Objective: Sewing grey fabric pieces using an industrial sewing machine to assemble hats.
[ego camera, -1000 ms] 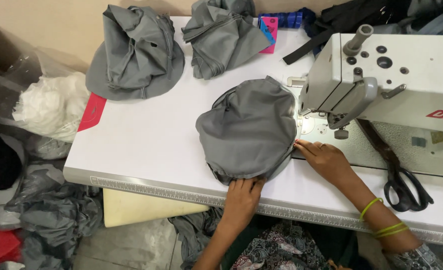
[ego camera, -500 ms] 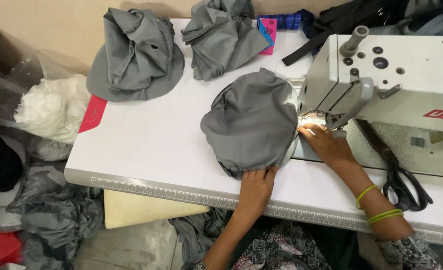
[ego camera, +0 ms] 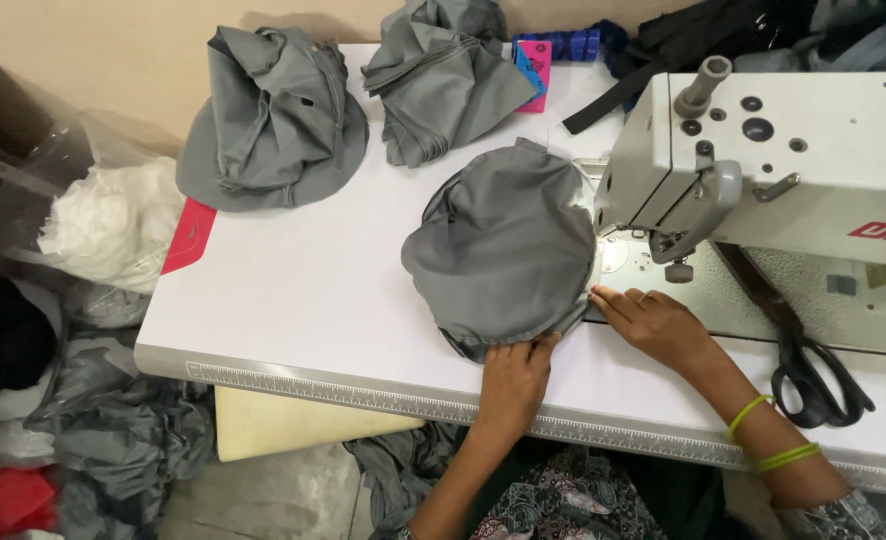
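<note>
A round grey fabric piece (ego camera: 508, 250) lies on the white table (ego camera: 303, 290), just left of the white sewing machine (ego camera: 783, 160), its right edge under the machine's lit needle area. The left hand (ego camera: 513, 380) rests flat on the near edge of the fabric, fingers spread and pressing down rather than clamped. The right hand (ego camera: 658, 322) lies flat beside the fabric's near right edge, fingertips touching the cloth close to the needle; green bangles (ego camera: 768, 435) circle that wrist. The hands are apart, near each other. Black scissors (ego camera: 813, 375) lie on the machine bed to the right. At the far side sit two more grey fabric bundles (ego camera: 273, 120) (ego camera: 448, 75) and a pink card (ego camera: 535, 72). Off the table's left, a clear plastic bag (ego camera: 23, 190) holds white cloth (ego camera: 113, 225); grey scraps (ego camera: 113, 430) lie heaped on the floor below.
</note>
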